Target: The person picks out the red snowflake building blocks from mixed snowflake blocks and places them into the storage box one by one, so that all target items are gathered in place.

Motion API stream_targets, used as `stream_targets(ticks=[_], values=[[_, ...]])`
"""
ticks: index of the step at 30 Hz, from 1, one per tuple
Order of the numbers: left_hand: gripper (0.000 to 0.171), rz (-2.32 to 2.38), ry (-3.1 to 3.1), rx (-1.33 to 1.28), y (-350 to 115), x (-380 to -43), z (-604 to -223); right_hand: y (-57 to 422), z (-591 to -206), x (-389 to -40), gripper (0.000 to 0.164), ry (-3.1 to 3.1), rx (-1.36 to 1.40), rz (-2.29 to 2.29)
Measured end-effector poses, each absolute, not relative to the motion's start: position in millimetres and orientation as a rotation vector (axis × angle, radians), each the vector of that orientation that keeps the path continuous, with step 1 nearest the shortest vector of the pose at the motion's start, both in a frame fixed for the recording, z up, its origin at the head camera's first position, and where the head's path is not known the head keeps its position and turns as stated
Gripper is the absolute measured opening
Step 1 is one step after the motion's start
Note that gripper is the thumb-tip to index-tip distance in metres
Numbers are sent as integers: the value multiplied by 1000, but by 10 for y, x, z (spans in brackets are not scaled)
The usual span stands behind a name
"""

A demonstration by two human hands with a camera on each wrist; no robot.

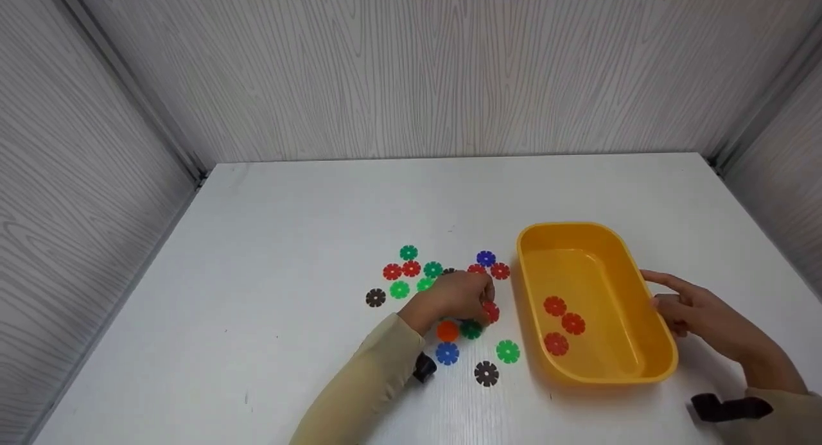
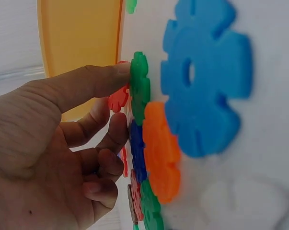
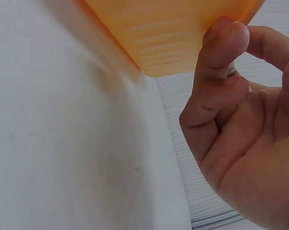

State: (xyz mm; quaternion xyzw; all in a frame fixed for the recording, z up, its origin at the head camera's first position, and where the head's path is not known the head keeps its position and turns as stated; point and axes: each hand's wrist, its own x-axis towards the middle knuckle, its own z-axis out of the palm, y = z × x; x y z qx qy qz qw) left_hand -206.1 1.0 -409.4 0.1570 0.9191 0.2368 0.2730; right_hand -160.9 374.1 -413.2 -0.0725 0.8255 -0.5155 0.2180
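In the head view my left hand [image 1: 454, 297] is low over a loose group of flower-shaped plastic discs. Its thumb and forefinger pinch a red disc [image 2: 118, 99], which stands tilted in the left wrist view. Close by lie a green disc [image 2: 140, 88], an orange disc [image 1: 447, 331] and a blue disc [image 1: 447, 353]. My right hand [image 1: 703, 316] touches the right side of a yellow tray [image 1: 664, 355], forefinger extended against the rim and the other fingers bent. Several red discs [image 1: 573, 323] lie inside the tray along its left side.
More discs lie left of the tray: a dark disc [image 1: 376, 297], a light green disc [image 1: 399, 289] and a dark blue disc [image 1: 486, 259] among them. Near the front are another green disc [image 1: 508, 351] and a dark disc [image 1: 487, 373]. Grey wood-grain panels [image 1: 449, 72] enclose the white table [image 1: 289, 239].
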Motion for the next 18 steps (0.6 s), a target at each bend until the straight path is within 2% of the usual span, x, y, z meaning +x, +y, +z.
stream_targets(ticks=[4, 11, 18], values=[[33, 611, 2500, 467, 20, -2047, -4096, 3738, -4117, -1617, 61, 2292, -175, -1407], [26, 529, 2568, 595, 26, -2034, -4103, 3743, -4109, -1625, 61, 2299, -153, -1383], [29, 621, 2555, 637, -25, -2046, -4101, 3742, -4115, -1621, 63, 2311, -133, -1358]])
